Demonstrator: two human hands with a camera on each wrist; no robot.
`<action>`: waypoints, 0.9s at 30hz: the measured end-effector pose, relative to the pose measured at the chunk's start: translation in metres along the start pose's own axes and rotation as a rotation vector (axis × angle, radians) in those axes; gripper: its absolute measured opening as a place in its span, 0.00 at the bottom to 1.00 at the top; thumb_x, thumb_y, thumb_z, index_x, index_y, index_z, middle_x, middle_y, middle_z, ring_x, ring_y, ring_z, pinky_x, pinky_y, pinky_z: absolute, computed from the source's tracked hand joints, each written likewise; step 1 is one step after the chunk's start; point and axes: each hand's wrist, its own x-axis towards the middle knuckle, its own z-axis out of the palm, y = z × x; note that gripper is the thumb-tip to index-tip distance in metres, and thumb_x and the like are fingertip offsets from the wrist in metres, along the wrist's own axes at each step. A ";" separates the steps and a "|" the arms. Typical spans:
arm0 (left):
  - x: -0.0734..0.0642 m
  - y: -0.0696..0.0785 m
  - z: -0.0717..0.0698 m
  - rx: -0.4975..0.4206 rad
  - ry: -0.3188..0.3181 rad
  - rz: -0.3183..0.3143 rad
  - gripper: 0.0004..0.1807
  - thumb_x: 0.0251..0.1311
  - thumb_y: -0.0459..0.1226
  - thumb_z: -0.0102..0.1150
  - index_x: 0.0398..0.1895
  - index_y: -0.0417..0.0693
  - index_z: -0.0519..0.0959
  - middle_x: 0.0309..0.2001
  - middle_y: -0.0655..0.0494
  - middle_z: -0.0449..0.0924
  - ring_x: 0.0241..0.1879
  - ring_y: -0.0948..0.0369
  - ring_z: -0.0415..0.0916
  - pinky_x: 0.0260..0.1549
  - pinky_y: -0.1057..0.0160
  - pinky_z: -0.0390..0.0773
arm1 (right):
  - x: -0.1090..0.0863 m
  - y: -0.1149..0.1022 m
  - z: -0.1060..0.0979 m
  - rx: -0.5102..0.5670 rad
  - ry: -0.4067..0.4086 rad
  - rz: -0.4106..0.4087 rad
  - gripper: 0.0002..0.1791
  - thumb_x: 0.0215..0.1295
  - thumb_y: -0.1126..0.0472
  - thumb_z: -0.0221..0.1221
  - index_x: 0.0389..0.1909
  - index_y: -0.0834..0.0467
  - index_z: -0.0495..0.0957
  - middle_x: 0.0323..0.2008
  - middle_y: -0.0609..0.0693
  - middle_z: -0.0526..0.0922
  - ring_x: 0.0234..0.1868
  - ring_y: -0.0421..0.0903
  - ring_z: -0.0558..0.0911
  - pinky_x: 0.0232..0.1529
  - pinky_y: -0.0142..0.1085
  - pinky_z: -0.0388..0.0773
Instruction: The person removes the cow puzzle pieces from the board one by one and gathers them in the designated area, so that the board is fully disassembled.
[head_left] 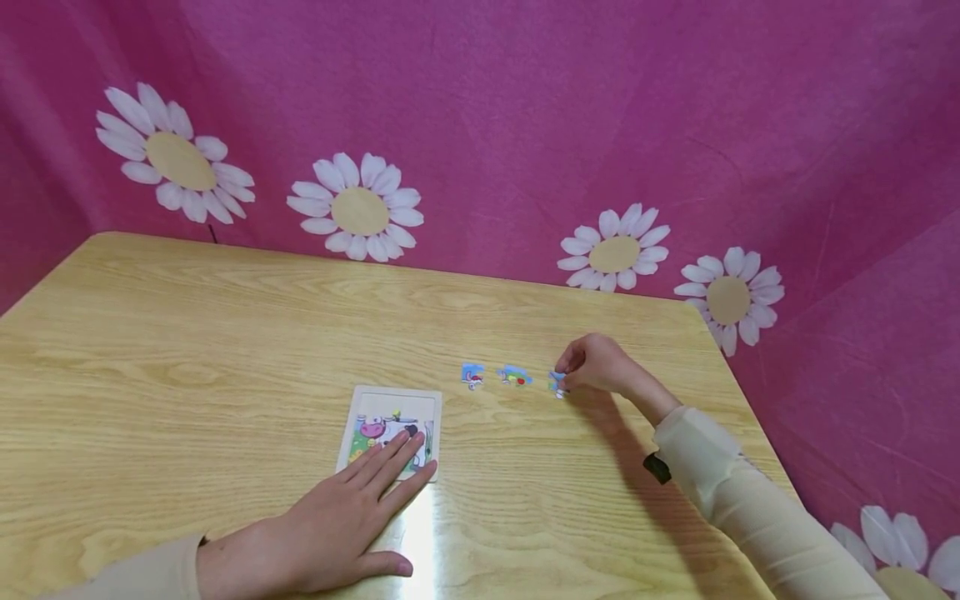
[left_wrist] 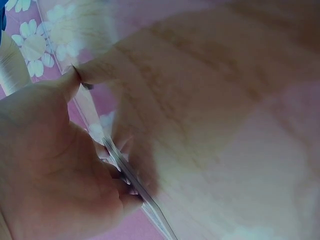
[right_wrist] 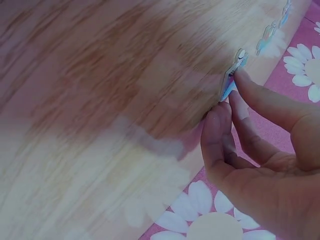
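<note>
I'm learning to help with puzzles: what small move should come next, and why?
Perhaps lift the rightmost puzzle piece toward the frame: the right hand grips it, the frame's far end is bare, and the left hand rests on its near part.

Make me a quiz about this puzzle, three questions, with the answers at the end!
1. How many loose pieces lie right of the puzzle frame, counting the one the right hand pinches?
2. True or false: the left hand is curled into a fist.
3. Where is the frame's bare strip? A) side nearest the person; B) side nearest the flowery cloth.

Key: 1. Three. 2. False; its fingers stretch over the cow picture. 3. B.
</note>
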 end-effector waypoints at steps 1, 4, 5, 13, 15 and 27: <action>0.000 0.000 0.000 0.003 -0.002 -0.001 0.47 0.66 0.66 0.38 0.76 0.41 0.54 0.75 0.35 0.47 0.74 0.44 0.47 0.65 0.46 0.61 | 0.000 0.000 0.000 -0.003 -0.001 0.000 0.08 0.52 0.70 0.71 0.30 0.67 0.82 0.26 0.51 0.84 0.30 0.42 0.79 0.35 0.35 0.77; 0.000 0.000 0.002 0.013 0.004 0.002 0.47 0.66 0.66 0.38 0.76 0.41 0.55 0.75 0.35 0.47 0.74 0.44 0.47 0.65 0.47 0.61 | 0.000 0.001 0.000 -0.004 -0.008 0.002 0.07 0.52 0.70 0.71 0.31 0.67 0.82 0.27 0.51 0.84 0.30 0.42 0.79 0.35 0.35 0.77; 0.000 0.000 0.002 0.020 0.012 0.006 0.47 0.66 0.66 0.39 0.76 0.41 0.55 0.75 0.35 0.47 0.74 0.44 0.47 0.65 0.47 0.61 | 0.000 0.000 0.000 0.002 -0.011 0.008 0.07 0.53 0.69 0.71 0.31 0.67 0.83 0.27 0.51 0.83 0.30 0.42 0.79 0.35 0.35 0.77; 0.000 -0.001 0.004 0.040 0.043 0.021 0.47 0.66 0.66 0.40 0.76 0.41 0.54 0.75 0.36 0.48 0.74 0.45 0.48 0.65 0.49 0.59 | -0.010 -0.012 -0.004 0.040 -0.008 -0.006 0.05 0.57 0.67 0.69 0.32 0.65 0.83 0.26 0.50 0.82 0.29 0.44 0.77 0.31 0.35 0.74; 0.000 0.000 0.004 0.040 0.041 0.017 0.47 0.66 0.66 0.39 0.76 0.41 0.54 0.75 0.36 0.48 0.74 0.45 0.48 0.65 0.49 0.59 | -0.013 -0.019 -0.002 0.076 -0.021 -0.030 0.05 0.57 0.67 0.68 0.32 0.65 0.83 0.26 0.50 0.83 0.28 0.46 0.79 0.30 0.37 0.76; -0.008 -0.001 0.011 0.074 0.091 0.035 0.49 0.64 0.67 0.41 0.76 0.40 0.53 0.74 0.35 0.49 0.73 0.44 0.50 0.71 0.58 0.40 | -0.003 -0.070 0.046 0.287 -0.160 -0.217 0.06 0.59 0.71 0.66 0.36 0.68 0.82 0.31 0.52 0.86 0.31 0.38 0.82 0.35 0.31 0.80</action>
